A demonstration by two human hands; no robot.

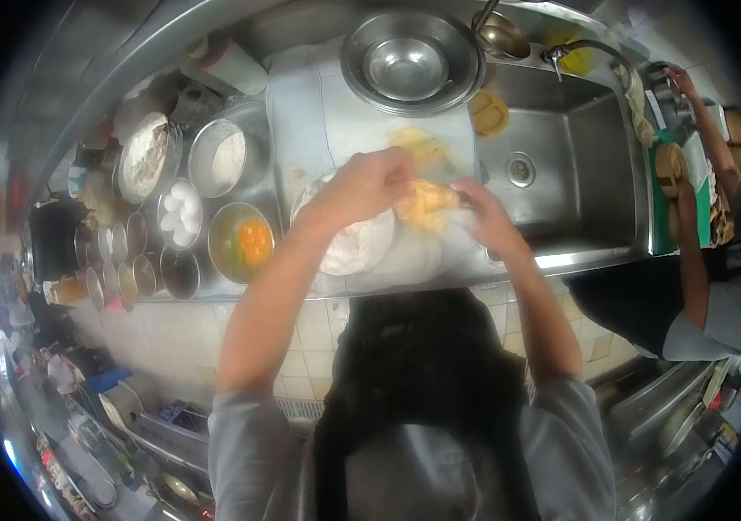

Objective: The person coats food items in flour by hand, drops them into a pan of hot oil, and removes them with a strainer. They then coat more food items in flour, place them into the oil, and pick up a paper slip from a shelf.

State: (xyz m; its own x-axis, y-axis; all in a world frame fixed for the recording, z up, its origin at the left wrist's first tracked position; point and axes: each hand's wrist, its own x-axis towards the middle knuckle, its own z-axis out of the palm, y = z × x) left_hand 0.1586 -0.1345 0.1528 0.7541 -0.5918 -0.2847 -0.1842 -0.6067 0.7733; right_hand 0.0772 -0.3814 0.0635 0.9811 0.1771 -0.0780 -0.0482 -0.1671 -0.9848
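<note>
A soft yellow lump (pixel 427 204), smeared by motion, is between my two hands above the counter. My left hand (pixel 375 178) is closed with its fingertips at the lump's left side. My right hand (pixel 488 219) has its fingers curled at the right side, beside a blurred whitish patch. What the lump is made of I cannot make out. Under my left wrist stands a bowl of white flour (pixel 355 247), partly hidden by the arm. Another flat yellow piece (pixel 418 146) lies on the counter just beyond my hands.
To the left stand a bowl of cracked eggs (pixel 240 252), a bowl of whole white eggs (pixel 181 213), and flour bowls (pixel 218 158). Stacked metal bowls (pixel 410 65) are at the back. Rightward are a sink (pixel 562 156), a yellow round piece (pixel 489 113) and a co-worker's arms (pixel 692 243).
</note>
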